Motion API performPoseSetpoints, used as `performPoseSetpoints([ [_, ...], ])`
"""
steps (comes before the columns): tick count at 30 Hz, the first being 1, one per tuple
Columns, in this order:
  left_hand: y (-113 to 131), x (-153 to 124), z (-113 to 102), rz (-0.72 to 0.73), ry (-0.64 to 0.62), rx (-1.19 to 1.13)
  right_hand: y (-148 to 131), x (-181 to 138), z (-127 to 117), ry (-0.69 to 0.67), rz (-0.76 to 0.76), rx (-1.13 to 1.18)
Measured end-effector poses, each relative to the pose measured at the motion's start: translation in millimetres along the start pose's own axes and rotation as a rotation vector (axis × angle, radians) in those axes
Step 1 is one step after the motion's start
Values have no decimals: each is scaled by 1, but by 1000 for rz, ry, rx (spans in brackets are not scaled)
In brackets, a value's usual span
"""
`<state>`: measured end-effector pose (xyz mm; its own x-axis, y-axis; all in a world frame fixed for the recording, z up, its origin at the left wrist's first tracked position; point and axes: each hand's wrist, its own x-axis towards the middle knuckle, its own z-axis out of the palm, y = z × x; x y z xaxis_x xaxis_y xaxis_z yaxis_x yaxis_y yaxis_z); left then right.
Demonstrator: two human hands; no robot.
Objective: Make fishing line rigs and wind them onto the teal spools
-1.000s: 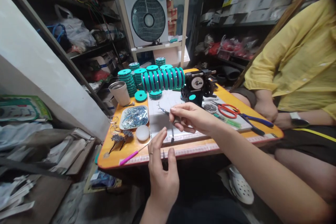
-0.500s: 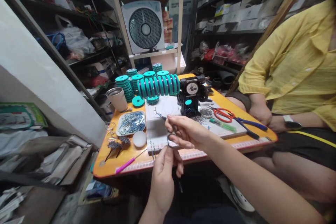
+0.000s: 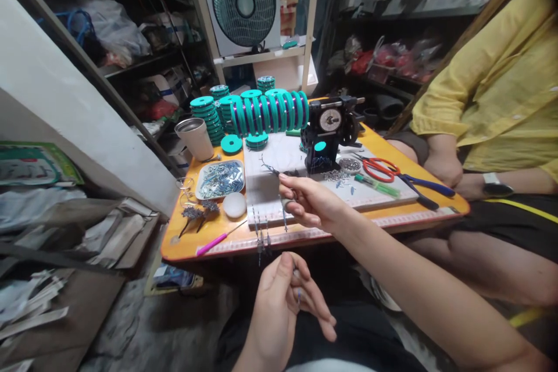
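My right hand [image 3: 307, 200] is closed above the white board, its thumb and fingertips pinching a small bundle of thin dark wires [image 3: 270, 170] with splayed ends. Lower down, over my lap, my left hand [image 3: 283, 302] has its thumb pressed to the curled forefinger. Something small and pale shows between them, too little to name; the other fingers are loosely bent. Between the hands, thin dark twisted strands [image 3: 259, 238] hang over the table's front edge. Behind my right hand, a row of teal spools [image 3: 270, 113] sits on the shaft of a black winding machine [image 3: 322, 133].
On the orange table [image 3: 174, 244] stand a tray of small blue pieces [image 3: 221, 180], a white round lid [image 3: 234, 205], a purple-handled tool [image 3: 212, 244], a cup [image 3: 194, 139] and stacked teal spools [image 3: 204, 119]. Red-handled pliers [image 3: 381, 170] lie right. A person in yellow [image 3: 488, 81] sits there.
My left hand has come away from my right hand and moved down toward my lap. My right hand still pinches the wires. The view has tilted downward.
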<state>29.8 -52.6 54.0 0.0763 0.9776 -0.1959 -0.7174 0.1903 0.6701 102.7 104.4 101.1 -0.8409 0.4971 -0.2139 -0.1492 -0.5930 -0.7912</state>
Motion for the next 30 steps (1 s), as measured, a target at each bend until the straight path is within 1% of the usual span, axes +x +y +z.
performPoseSetpoints([
  [6,-3,-6,-4,-57,-32,-40,0,-1,1,11,-9,-14],
  [10,-5,-7,-6,-70,-52,-55,-1,-2,1,13,-20,-24],
  [18,-6,-7,-5,-60,-68,-65,-4,-5,4,-1,-54,-109],
  [20,-2,-7,-4,-5,-59,20,-6,-6,2,2,-80,-144],
  [22,5,-5,-2,130,6,227,-9,-9,0,4,-112,-220],
  [24,14,1,-1,301,81,419,-15,-13,-2,2,-166,-378],
  [25,19,5,-1,352,93,460,-19,-15,-2,-4,-194,-475],
  [26,24,9,0,381,88,462,-23,-17,-2,-10,-219,-571],
  [27,29,15,1,371,59,438,-27,-19,-1,-14,-240,-657],
  [30,43,32,9,290,-4,348,-37,-24,5,-6,-273,-820],
])
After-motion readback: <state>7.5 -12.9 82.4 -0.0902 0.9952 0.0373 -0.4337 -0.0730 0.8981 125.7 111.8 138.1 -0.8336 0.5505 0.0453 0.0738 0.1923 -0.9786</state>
